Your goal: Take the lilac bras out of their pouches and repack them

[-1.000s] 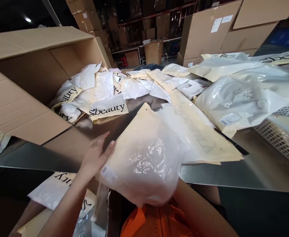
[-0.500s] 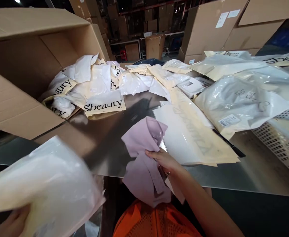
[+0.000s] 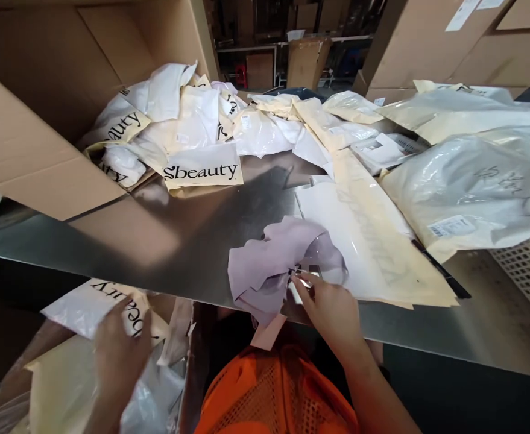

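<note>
A lilac piece of clothing (image 3: 269, 259) lies crumpled at the table's front edge, partly hanging over it. My right hand (image 3: 325, 307) pinches its near side, fingertips closed by a small dark detail that I cannot make out. Below the cloth dangles a pink card tag (image 3: 268, 333). Down at the left, my left hand (image 3: 122, 343) is above a box of packets with thumb and fingers apart, holding nothing. Just beyond those fingers lies a white and cream printed mailer bag (image 3: 79, 310). Whether the hand touches it is hard to tell.
A large open carton (image 3: 43, 138) at left spills printed packets (image 3: 201, 172) onto the metal table (image 3: 192, 241). Flat mailer bags (image 3: 368, 253) are stacked right of the cloth. Beyond them are a bulging plastic-wrapped bag (image 3: 477, 187) and a perforated basket (image 3: 524, 277).
My left hand has let go of the white bag, which now lies in the low box. My right hand has shifted the lilac clothing, now lower and more bunched on the table. The view has tilted down.
</note>
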The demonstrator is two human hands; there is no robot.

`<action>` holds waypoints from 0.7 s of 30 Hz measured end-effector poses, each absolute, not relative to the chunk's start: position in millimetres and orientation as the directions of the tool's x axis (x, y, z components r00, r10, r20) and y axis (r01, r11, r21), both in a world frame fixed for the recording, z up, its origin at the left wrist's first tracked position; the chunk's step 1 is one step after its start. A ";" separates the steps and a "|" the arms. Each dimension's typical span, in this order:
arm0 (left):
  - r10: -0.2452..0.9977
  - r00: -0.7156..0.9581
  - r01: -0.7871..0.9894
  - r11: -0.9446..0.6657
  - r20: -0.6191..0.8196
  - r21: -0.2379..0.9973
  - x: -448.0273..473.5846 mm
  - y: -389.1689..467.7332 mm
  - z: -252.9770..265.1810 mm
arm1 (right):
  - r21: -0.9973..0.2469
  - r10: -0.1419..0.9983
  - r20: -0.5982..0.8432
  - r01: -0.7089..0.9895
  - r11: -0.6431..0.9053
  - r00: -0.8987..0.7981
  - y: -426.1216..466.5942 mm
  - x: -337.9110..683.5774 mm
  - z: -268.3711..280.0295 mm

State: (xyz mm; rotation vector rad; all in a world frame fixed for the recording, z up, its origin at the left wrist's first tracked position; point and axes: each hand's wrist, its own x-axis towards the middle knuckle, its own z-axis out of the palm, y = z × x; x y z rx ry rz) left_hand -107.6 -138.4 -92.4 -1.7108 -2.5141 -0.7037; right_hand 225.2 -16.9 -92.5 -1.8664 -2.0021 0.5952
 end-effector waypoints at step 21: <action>0.934 -0.130 0.939 0.008 0.333 0.344 -48.4 -24.9 -116.9 | -0.975 0.977 -0.057 -0.222 -0.011 0.204 96.5 287.4 -57.0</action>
